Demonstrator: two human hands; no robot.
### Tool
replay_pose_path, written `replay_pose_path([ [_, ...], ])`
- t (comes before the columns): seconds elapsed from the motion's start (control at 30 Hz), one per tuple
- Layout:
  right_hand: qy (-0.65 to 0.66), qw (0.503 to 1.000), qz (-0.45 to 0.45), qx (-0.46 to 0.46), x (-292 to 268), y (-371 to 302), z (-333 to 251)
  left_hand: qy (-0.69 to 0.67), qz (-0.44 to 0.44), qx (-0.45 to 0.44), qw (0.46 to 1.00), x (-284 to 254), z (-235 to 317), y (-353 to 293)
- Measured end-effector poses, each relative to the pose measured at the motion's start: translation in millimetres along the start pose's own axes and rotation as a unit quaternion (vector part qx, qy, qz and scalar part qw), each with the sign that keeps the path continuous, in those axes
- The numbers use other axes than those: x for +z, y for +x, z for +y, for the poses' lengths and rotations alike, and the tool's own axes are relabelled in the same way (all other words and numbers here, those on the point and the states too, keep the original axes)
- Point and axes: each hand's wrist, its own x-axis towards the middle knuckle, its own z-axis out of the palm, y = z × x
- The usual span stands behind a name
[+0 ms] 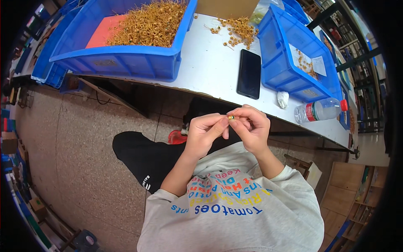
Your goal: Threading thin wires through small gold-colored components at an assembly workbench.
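Just in front of the table's near edge, both my hands meet over a small copper-coloured ring coil point(231, 118) with a bit of green on it. My left hand point(205, 131) pinches it from the left between thumb and forefinger. My right hand point(253, 127) pinches at the same coil from the right, its other fingers curled. The fingertips hide much of the coil. Many similar coils with thin wire leads point(147, 25) are heaped in the large blue bin point(121, 63) at the far left. A loose group of coils point(241, 31) lies on the white table point(205, 71).
A black phone point(249, 74) lies on the table beyond my hands. To its right stands a second blue bin point(285, 71) with a few coils and paper inside. A crumpled white tissue point(283, 99) and a red-capped plastic bottle point(320, 110) lie near the table's right edge.
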Motion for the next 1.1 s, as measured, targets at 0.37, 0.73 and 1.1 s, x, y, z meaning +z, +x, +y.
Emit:
replay_pose_path([
  [0.37,-0.080,0.995,0.000,-0.067,4,66,-23,-0.003,0.014,-0.017,1.000,-7,1,9],
  [0.73,-0.205,0.962,0.047,-0.173,49,272,4,0.080,-0.029,-0.020,0.996,-7,6,7],
  [1.1,-0.274,0.957,0.052,-0.083,26,235,21,0.088,-0.005,-0.008,0.996,-26,3,4],
])
